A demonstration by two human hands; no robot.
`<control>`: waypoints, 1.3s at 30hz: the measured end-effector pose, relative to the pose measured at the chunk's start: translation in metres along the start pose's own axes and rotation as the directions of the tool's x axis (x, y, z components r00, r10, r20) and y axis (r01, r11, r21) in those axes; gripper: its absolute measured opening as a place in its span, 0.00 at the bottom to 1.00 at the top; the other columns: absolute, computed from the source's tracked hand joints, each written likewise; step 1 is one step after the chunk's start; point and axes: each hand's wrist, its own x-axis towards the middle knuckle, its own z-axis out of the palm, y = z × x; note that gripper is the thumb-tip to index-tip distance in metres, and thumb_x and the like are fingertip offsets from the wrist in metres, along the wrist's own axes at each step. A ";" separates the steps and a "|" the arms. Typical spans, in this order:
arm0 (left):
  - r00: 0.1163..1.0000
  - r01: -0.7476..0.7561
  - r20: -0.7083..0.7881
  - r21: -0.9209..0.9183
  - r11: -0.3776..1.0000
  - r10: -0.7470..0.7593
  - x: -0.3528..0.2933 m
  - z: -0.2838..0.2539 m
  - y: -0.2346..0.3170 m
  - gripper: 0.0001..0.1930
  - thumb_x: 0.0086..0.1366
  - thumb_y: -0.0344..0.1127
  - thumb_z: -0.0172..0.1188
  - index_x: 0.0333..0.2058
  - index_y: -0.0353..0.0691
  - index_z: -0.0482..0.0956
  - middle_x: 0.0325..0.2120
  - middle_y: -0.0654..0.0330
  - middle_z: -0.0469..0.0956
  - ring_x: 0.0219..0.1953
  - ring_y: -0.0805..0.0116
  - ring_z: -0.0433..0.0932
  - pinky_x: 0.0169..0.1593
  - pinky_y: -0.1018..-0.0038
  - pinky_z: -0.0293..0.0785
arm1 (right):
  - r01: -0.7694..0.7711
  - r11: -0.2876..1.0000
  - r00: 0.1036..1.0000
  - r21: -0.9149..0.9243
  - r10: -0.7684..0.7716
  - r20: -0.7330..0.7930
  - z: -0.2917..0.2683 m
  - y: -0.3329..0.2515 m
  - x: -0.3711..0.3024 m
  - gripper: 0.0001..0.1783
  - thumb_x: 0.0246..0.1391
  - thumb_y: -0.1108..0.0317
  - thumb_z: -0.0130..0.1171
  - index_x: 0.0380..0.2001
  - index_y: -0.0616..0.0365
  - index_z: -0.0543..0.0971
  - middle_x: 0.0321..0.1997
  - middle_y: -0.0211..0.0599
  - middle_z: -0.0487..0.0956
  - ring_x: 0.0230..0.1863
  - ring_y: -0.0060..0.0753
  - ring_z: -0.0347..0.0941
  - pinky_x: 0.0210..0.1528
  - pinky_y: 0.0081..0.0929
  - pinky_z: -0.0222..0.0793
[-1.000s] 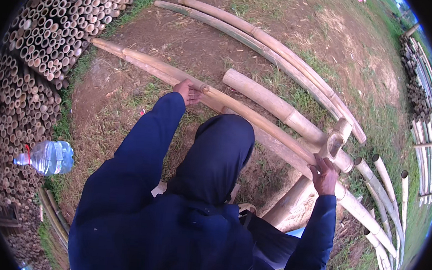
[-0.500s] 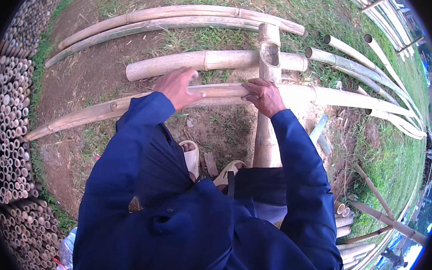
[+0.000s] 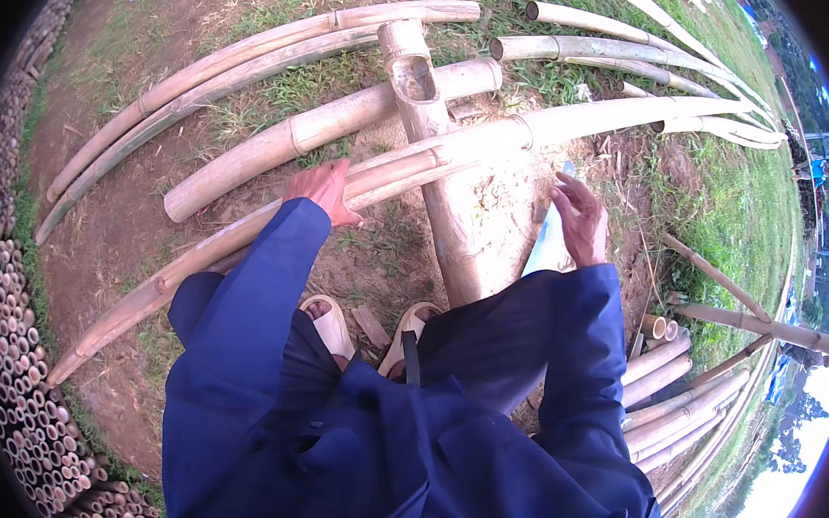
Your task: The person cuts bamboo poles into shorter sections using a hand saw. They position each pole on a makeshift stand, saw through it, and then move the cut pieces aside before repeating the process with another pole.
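Note:
A long bamboo pole (image 3: 527, 130), slotted or split along its middle, lies across in front of me. My left hand (image 3: 322, 194) grips it left of centre, fingers over the top and thumb on the near side. Under the pole runs a thick bamboo log (image 3: 449, 233) with a notch cut near its far end. My right hand (image 3: 580, 220) is off the pole, fingers apart and slightly curled, with nothing visible in it. Just beside and partly behind that hand is a flat, pale blue, tapering thing (image 3: 549, 237), perhaps a saw blade. Pale sawdust covers the ground there.
A shorter thick bamboo length (image 3: 249, 173) and two long poles (image 3: 247, 40) lie beyond. More poles (image 3: 617, 53) fan out at the far right. Cut bamboo is stacked (image 3: 11, 329) at the left. A pole frame (image 3: 752, 322) and bamboo pile (image 3: 659, 378) stand right of me.
My right hand has let go of the pole and moved right and nearer, beside the pale blue thing. My left hand stays on the pole. The view has turned and shifted right.

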 end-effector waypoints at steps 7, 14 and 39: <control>0.998 0.018 0.066 0.018 1.000 -0.019 0.005 -0.009 -0.009 0.42 0.48 0.49 0.79 0.59 0.35 0.74 0.42 0.43 0.86 0.47 0.47 0.86 0.55 0.56 0.81 | -0.447 0.845 0.840 -0.293 0.509 0.189 0.015 0.133 -0.165 0.21 0.56 0.52 0.67 0.42 0.60 0.85 0.36 0.51 0.87 0.39 0.49 0.85 0.44 0.42 0.78; 0.997 -0.077 -0.017 0.026 0.997 0.077 0.018 -0.014 0.002 0.41 0.45 0.46 0.80 0.57 0.35 0.75 0.43 0.42 0.85 0.50 0.43 0.84 0.57 0.54 0.80 | -0.517 0.696 0.693 -0.499 0.682 0.233 0.087 0.166 -0.257 0.21 0.56 0.52 0.67 0.43 0.59 0.85 0.36 0.53 0.86 0.40 0.51 0.85 0.44 0.43 0.78; 0.994 0.093 -0.067 0.070 0.993 -0.089 -0.013 -0.008 -0.100 0.53 0.37 0.52 0.85 0.62 0.40 0.71 0.52 0.46 0.82 0.56 0.47 0.81 0.61 0.54 0.77 | -0.661 0.750 0.706 -0.020 0.613 -0.355 0.044 0.140 -0.272 0.21 0.52 0.55 0.63 0.44 0.58 0.84 0.36 0.61 0.84 0.44 0.65 0.82 0.45 0.48 0.78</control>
